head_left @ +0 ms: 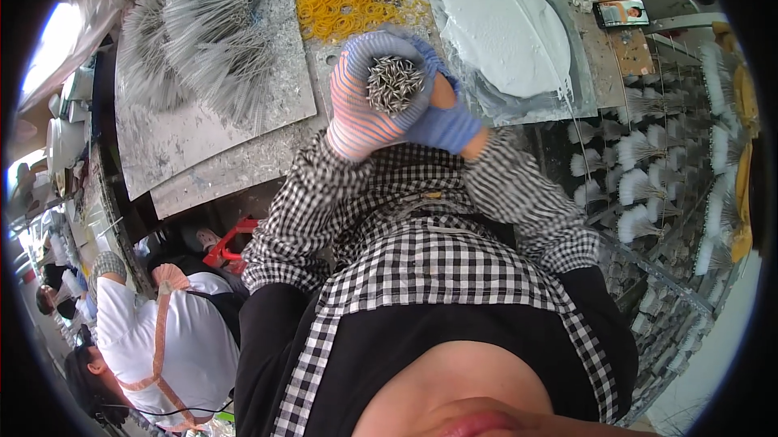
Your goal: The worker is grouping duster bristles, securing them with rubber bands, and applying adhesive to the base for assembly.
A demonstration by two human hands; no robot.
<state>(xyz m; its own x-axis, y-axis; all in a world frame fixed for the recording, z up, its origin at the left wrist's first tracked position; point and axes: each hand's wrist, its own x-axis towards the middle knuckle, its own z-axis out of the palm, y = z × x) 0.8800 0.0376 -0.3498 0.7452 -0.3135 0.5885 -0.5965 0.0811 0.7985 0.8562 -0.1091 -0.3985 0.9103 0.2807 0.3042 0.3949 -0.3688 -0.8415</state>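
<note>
Both my hands are closed together around a bundle of thin metal rods (395, 84), held at the near side of the table. The rods' silver ends face up, packed tightly in a round cluster. My left hand (353, 104), in a striped orange and grey-blue knit glove, wraps the bundle's left side. My right hand (454, 122), in a blue glove, closes round the right side, its fingers partly hidden behind the bundle. The lower part of the bundle is out of sight. Just beyond my hands lies a pile of yellow rubber bands (336, 7).
Fans of clear bristles on thin stems (219, 32) cover a grey board (243, 139) at left. Thick white paste (506, 27) is spread at right, near a phone (621, 13). Racks of white-tipped brushes (640, 153) stand at right. A co-worker (166, 340) is at lower left.
</note>
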